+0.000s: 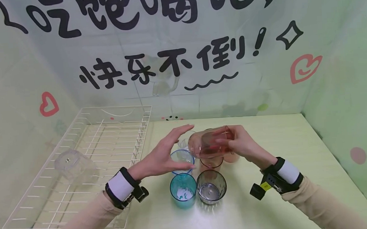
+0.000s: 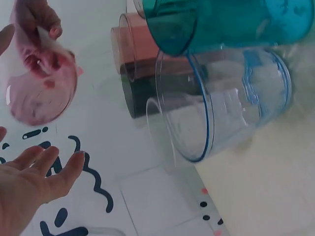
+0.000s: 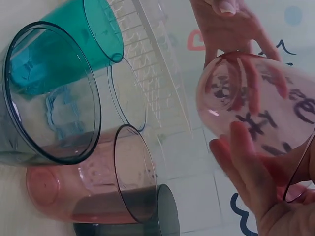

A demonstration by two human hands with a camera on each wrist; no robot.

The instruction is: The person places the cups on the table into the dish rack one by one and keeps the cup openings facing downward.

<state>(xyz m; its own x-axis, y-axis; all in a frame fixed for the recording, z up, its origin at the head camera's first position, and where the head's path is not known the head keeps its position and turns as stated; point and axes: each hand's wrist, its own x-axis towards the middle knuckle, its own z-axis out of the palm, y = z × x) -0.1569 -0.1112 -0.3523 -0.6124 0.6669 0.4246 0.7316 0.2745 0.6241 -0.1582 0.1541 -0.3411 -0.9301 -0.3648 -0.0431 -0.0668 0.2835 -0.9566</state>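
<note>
My right hand holds a clear pink cup on its side above a group of cups, gripping it near the rim. My left hand is just left of that cup's base, thumb and fingers spread apart, holding nothing. Below stand a teal cup, a smoky clear cup, a blue-rimmed clear cup and another pink cup. A dark grey cup stands behind, mostly hidden from the head view.
On the left is a white wire dish rack with one clear cup lying upside down in it. The pale tabletop extends right of the cups. A printed cloth hangs behind the table.
</note>
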